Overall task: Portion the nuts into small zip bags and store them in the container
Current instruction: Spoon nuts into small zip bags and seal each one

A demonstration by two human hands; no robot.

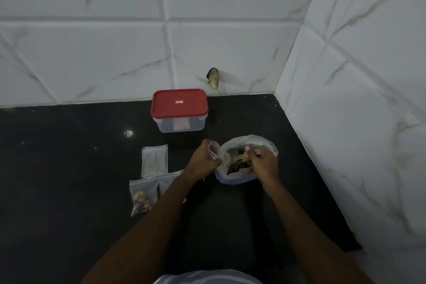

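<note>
Wooden spoon [238, 157], gripped by the right hand [265, 165], lies crosswise inside the crinkled clear nut bag [267, 145], bowl pointing left toward the small zip bag [215, 151] pinched mouth-up in the left hand [202, 162].

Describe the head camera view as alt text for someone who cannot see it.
A person's left hand holds a small zip bag open beside a large bag of nuts, where the right hand holds a wooden spoon. On the black counter, a closed red-lidded container stands behind, with a filled bag and an empty bag to the left.
</note>
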